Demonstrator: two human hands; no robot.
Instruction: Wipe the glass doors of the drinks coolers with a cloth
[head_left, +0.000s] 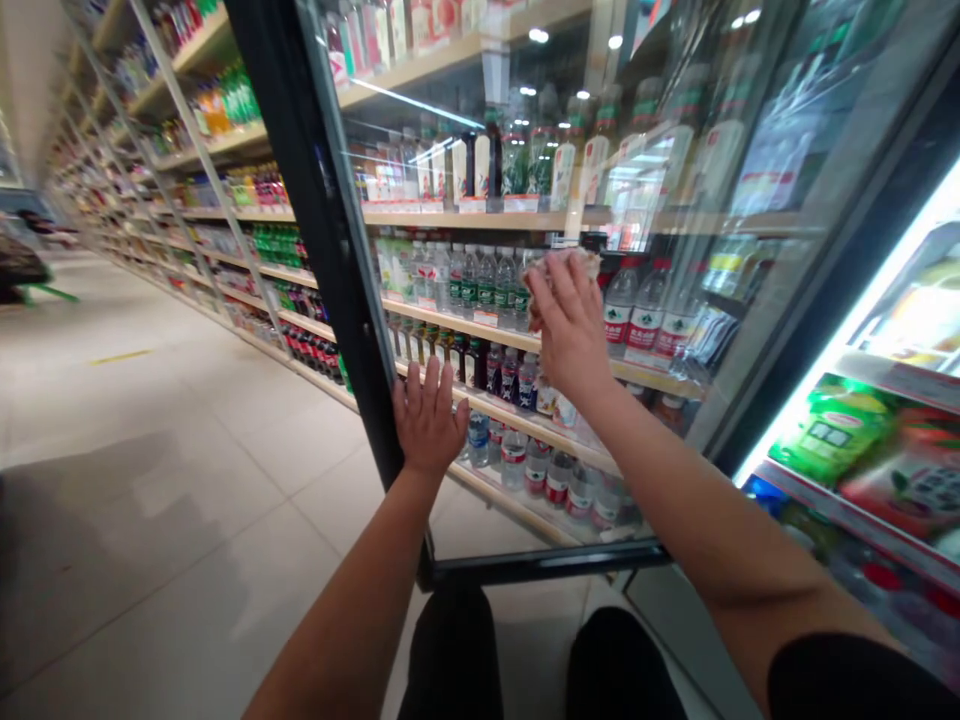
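Observation:
An open glass fridge door [525, 150] with a black frame stands in front of me. My left hand [427, 415] lies flat with fingers stretched out against the glass beside the door's black left edge [337, 230]. My right hand [570, 320] is higher up and presses a crumpled light cloth [581, 262] against the glass, fingers closed over it. Through the glass I see shelves of water bottles [480, 280] and other drinks.
The lit fridge interior [892, 420] with green and red packets is at the right. A long aisle of drink shelves [225, 210] runs back on the left, beside a pale tiled floor [150, 450]. My dark-clad knees [457, 650] are below the door.

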